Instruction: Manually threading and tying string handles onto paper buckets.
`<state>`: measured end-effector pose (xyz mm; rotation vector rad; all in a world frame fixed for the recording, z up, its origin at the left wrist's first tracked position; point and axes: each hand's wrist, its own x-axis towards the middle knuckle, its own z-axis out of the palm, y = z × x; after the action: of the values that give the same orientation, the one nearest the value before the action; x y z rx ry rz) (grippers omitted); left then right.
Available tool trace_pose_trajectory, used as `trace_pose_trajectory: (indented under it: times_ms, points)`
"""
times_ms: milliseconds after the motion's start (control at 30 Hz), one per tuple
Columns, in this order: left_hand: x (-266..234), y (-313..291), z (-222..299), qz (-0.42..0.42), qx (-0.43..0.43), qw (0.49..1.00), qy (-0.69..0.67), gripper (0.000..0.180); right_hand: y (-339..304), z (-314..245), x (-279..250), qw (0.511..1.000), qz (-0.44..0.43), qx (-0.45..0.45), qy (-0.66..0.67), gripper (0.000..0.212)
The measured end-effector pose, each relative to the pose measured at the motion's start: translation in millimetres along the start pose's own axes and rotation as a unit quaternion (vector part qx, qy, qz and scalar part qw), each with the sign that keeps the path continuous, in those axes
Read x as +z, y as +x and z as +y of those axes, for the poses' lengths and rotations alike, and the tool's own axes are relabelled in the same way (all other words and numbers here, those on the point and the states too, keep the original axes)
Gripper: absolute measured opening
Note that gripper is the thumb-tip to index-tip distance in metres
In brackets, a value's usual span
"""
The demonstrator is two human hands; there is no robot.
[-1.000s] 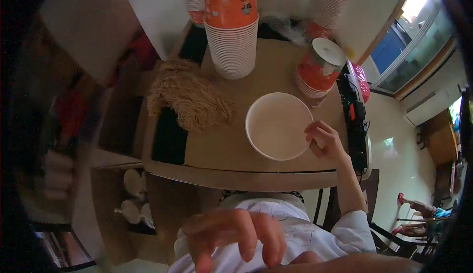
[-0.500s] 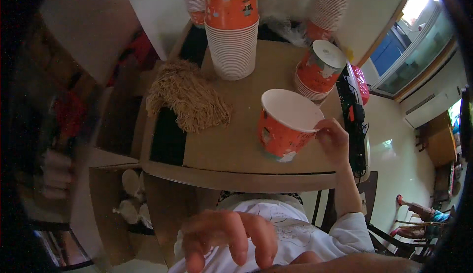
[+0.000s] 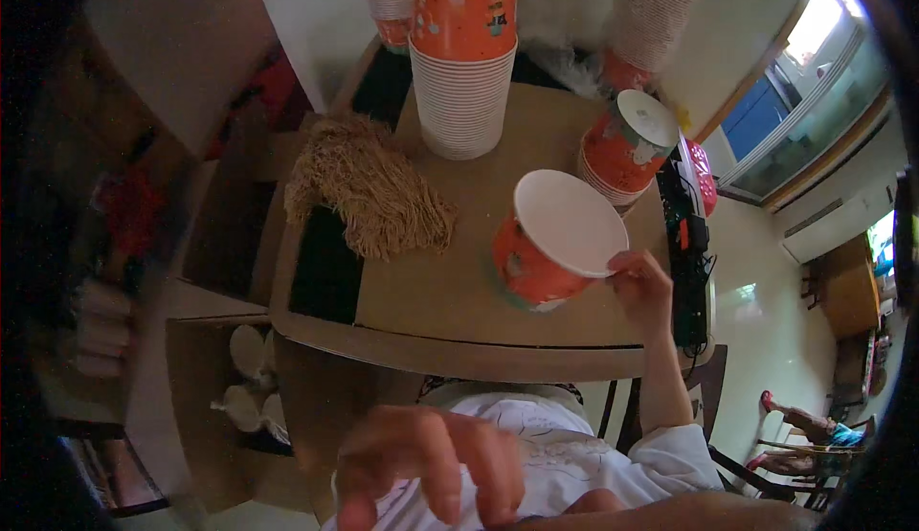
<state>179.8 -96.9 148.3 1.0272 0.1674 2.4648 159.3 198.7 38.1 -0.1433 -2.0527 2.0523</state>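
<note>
An orange paper tub (image 3: 543, 268) with a white rim and green base band is tilted over the cardboard-covered table, its white inside facing me. Pinched at its right rim are the fingers of my right hand (image 3: 643, 287). My left hand (image 3: 431, 459) is large and close in the lower middle, above my white shirt. Its fingers are bent and apart, slightly blurred, with nothing visible in them. Behind the tilted tub stands a short upside-down stack of matching tubs (image 3: 627, 148). Farther back left rises a tall upside-down stack (image 3: 464, 62).
A brown stringy bundle (image 3: 373, 191) lies on the table's left. More tub stacks (image 3: 651, 14) stand against the wall beside clear plastic (image 3: 570, 71). A power strip with cables (image 3: 691, 244) runs along the right edge. An open cardboard box (image 3: 206, 416) sits below left. A person's legs (image 3: 799, 421) show far right.
The tub has tipped further, so more of its inside faces me, and my right hand has lowered slightly with the rim. My left hand has shifted slightly left.
</note>
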Motion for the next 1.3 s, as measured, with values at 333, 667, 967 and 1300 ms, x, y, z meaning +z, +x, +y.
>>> trace_pose_trajectory:
  times_ms: [333,667,967,1300]
  points:
    - [-87,-10,32,0.29,0.046,0.867,0.402,0.013,-31,14,57,0.94,0.028,-0.164,-0.297,0.017]
    - [-256,-32,14,0.379,-0.15,0.369,0.835,0.021,-32,20,69,0.95,-0.013,-0.095,-0.297,0.019]
    - [-347,-63,0,0.396,-0.133,0.251,0.873,0.019,-40,30,71,0.991,0.025,0.009,-0.129,0.028]
    - [-144,-78,-67,-0.032,-0.52,0.588,0.619,0.021,-48,27,74,0.948,-0.086,-0.25,-0.179,0.017]
